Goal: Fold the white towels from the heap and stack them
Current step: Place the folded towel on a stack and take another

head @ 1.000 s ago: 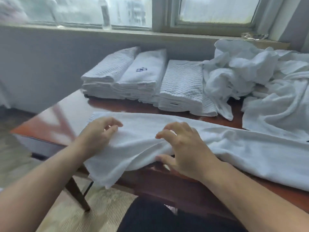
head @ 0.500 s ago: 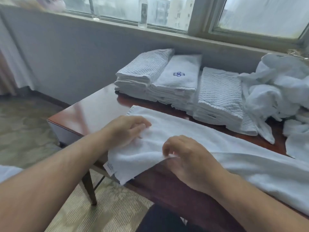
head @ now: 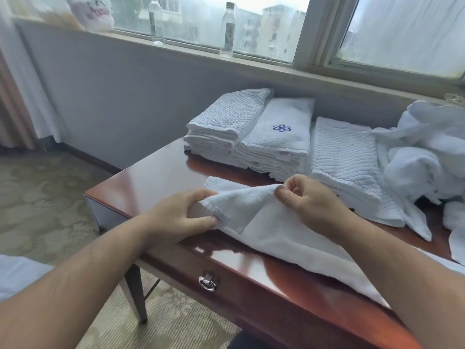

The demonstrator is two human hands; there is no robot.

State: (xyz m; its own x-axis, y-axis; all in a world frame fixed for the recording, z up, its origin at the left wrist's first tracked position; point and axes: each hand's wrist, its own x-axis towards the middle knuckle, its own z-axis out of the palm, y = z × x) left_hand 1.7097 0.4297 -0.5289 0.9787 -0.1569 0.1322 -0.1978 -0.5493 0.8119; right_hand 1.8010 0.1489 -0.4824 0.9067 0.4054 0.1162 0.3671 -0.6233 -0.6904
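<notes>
A long white towel (head: 284, 238) lies across the wooden table (head: 156, 182), running off to the right. My left hand (head: 181, 217) pinches its near left corner, by a small label. My right hand (head: 309, 200) pinches the towel's far left edge and holds it raised off the table. Behind them stand three stacks of folded white towels (head: 276, 137), the middle one with a blue emblem on top. The heap of unfolded white towels (head: 427, 152) sits at the right end of the table.
The table has a front drawer with a metal ring pull (head: 207, 283). Two clear bottles (head: 227, 30) stand on the window sill behind. A wall runs just behind the stacks. Patterned carpet (head: 45, 202) lies to the left.
Both hands have gone from resting on the flat towel to pinching its left end and lifting it. The view has turned left and up, showing more of the sill.
</notes>
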